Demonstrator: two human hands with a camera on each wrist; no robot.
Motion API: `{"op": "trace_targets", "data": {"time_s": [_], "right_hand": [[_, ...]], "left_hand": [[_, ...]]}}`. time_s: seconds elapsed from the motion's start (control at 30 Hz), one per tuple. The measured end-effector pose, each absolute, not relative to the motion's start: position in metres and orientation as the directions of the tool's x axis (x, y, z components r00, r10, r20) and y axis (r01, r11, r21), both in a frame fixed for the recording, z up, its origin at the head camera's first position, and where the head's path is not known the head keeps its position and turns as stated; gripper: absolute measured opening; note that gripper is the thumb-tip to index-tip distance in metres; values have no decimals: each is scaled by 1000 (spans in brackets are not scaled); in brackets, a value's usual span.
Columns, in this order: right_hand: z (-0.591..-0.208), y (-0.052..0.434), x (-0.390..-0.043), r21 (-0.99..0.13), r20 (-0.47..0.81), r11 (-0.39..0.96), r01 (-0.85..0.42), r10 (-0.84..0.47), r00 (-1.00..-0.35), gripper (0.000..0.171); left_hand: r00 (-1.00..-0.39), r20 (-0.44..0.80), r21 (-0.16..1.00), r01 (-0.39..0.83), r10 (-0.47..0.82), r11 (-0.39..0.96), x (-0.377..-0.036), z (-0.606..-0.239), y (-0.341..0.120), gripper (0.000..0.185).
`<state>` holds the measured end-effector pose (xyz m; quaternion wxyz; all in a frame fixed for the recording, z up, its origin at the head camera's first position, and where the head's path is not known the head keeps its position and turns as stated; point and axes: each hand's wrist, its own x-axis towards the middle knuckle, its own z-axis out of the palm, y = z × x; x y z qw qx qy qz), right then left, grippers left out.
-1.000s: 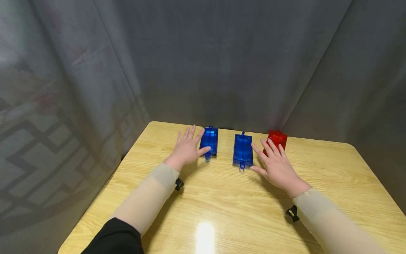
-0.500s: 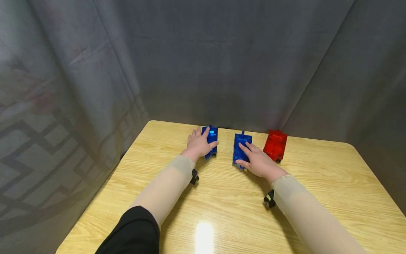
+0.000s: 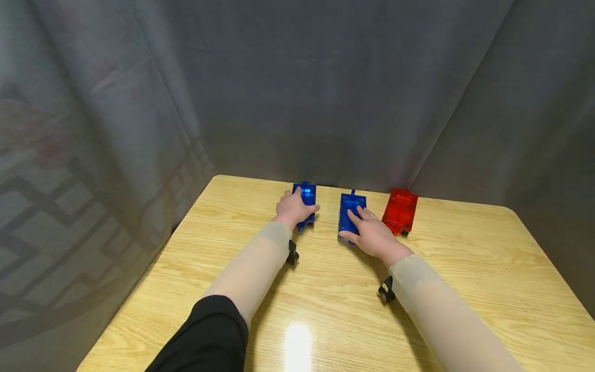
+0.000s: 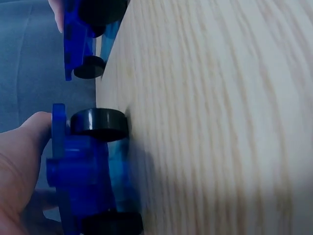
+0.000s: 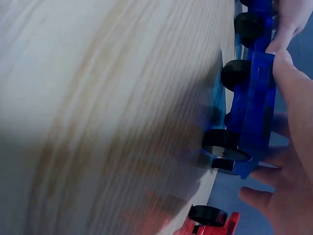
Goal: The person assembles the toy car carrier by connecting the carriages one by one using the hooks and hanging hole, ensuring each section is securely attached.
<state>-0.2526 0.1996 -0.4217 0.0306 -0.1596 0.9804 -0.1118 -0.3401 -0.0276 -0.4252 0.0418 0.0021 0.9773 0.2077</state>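
The left blue car (image 3: 306, 199) is gripped by the left hand (image 3: 294, 208), fingers curled over it. The right blue car (image 3: 349, 207) is clasped by the right hand (image 3: 372, 235). Both stand on the table (image 3: 325, 289), beside a red car (image 3: 400, 211).

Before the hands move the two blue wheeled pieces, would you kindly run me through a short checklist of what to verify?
1. Left hand grips the left blue piece: ok.
2. Right hand lies on the middle blue piece, thumb at its side: ok; firmness of grip cannot tell.
3. Wheels of both blue pieces on the table: ok in the wrist views.
4. Red piece lies apart from the right hand: ok.
5. Gap between the two blue pieces: ok.
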Motion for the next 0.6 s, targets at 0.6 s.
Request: {"op": "trace_targets", "data": {"time_s": [0.6], "right_hand": [[-417, 183, -253, -243, -40, 944, -222, -239, -970, 78]], "left_hand": [[-995, -101, 340, -16, 20, 940, -339, -422, -22, 90]]}}
